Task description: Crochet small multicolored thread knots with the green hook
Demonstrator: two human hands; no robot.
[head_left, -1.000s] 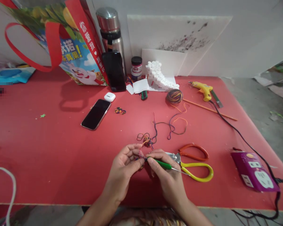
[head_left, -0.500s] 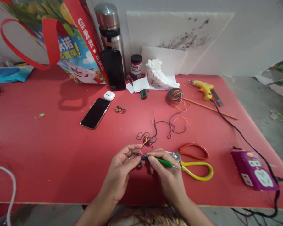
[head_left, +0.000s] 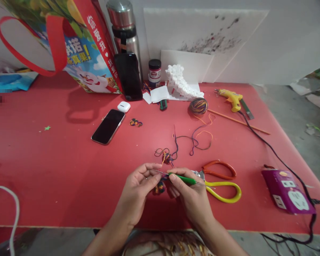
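My right hand [head_left: 188, 188] is closed around the green handle of a crochet hook [head_left: 185, 179], whose thin metal tip points left toward my other hand. Between thumb and fingers, my left hand [head_left: 141, 183] pinches a small multicolored crochet piece [head_left: 159, 187], partly hidden by the fingers. A strand of yarn runs up from the left fingertips to a loose yarn tangle [head_left: 166, 157] on the table. Just right of my right hand lie scissors [head_left: 222, 193] with one yellow and one orange handle, their blades mostly covered by the hand.
Behind the hands are a yarn ball [head_left: 198, 106], an orange stick [head_left: 240, 122] and a yellow glue gun [head_left: 232, 99]. A phone [head_left: 108, 127] and a small crocheted piece [head_left: 136, 122] lie left of center. A purple power strip [head_left: 288, 192] sits at right, its black cable crossing the table.
The crochet piece shows more below my left fingers, and the hook has tilted slightly flatter. Both hands stay in nearly the same place; the view has shifted slightly.
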